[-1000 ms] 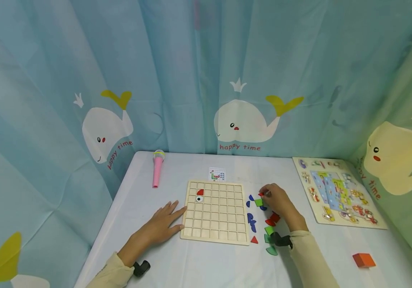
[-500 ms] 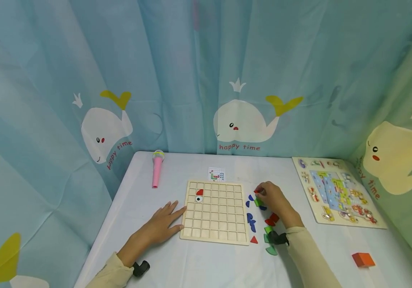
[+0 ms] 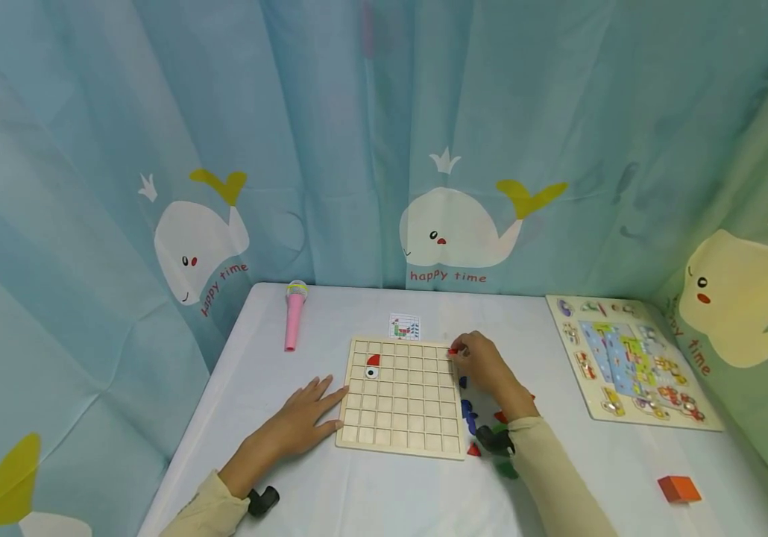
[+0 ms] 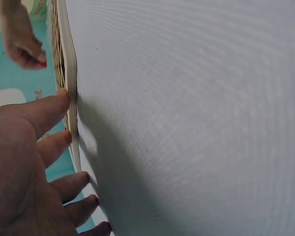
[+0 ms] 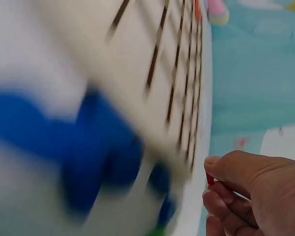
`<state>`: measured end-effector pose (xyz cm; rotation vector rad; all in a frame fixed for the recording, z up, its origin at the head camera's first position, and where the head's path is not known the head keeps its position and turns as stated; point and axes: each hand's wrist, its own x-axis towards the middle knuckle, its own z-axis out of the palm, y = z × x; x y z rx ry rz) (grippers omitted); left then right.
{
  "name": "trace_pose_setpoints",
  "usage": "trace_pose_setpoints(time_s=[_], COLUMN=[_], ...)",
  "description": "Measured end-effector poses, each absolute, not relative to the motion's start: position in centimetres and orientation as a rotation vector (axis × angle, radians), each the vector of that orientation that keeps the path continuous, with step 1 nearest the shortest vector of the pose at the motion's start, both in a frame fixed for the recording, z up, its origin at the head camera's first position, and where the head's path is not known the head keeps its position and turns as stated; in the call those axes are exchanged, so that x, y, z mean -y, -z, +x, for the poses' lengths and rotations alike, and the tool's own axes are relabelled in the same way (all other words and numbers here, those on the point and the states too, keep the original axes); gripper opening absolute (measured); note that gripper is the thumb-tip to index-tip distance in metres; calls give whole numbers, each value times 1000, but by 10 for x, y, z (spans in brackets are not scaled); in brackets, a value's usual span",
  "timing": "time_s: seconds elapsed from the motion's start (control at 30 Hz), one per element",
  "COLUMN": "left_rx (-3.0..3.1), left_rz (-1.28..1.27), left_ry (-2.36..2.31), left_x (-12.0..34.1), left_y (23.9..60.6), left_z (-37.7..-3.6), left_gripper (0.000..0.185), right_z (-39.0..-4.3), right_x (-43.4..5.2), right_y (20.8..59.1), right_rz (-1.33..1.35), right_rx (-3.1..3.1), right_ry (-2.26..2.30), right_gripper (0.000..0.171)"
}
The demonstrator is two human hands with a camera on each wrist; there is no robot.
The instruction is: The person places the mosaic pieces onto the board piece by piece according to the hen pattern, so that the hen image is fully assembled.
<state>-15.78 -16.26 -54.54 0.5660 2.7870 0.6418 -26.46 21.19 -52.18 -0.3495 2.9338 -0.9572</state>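
Note:
A wooden grid board (image 3: 400, 406) lies on the white table, with a red quarter-circle tile (image 3: 373, 360) and a white eye tile (image 3: 372, 372) in its upper left cells. My left hand (image 3: 300, 421) rests beside it, fingers spread; in the left wrist view the thumb and index fingertip touch the board's edge (image 4: 69, 54). Between thumb and fingertips my right hand (image 3: 486, 367) pinches a small red tile (image 5: 210, 178) at the board's far right corner. Blue tiles (image 3: 469, 414), a red triangle tile (image 3: 474, 450) and green tiles (image 3: 506, 468) lie right of the board, partly hidden by the right arm.
A small pattern card (image 3: 404, 327) lies behind the board. To its left is a pink toy microphone (image 3: 294, 321). A picture puzzle board (image 3: 565, 350) occupies the far right, and an orange block (image 3: 679, 489) sits nearer on that side. A whale-print curtain (image 3: 344, 149) surrounds the table.
My right hand has carried the red tile left from the loose tiles to the board's far right corner. The left hand stays where it was.

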Motion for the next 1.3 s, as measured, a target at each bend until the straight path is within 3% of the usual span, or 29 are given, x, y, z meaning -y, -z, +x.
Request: trace_pose_setpoints(time_s=[0.6, 1.3], left_rx=[-2759, -2761], left_rz=[611, 637], left_ry=[-686, -697], left_x=[166, 166], left_y=[542, 539], left_z=[-158, -156], left_gripper=[60, 60], right_z=[-249, -249], right_x=[-70, -56], right_y=[522, 517], right_rz=[-968, -960], right_rx=[-2804, -2804], right_ry=[870, 675], right_gripper=[11, 6])
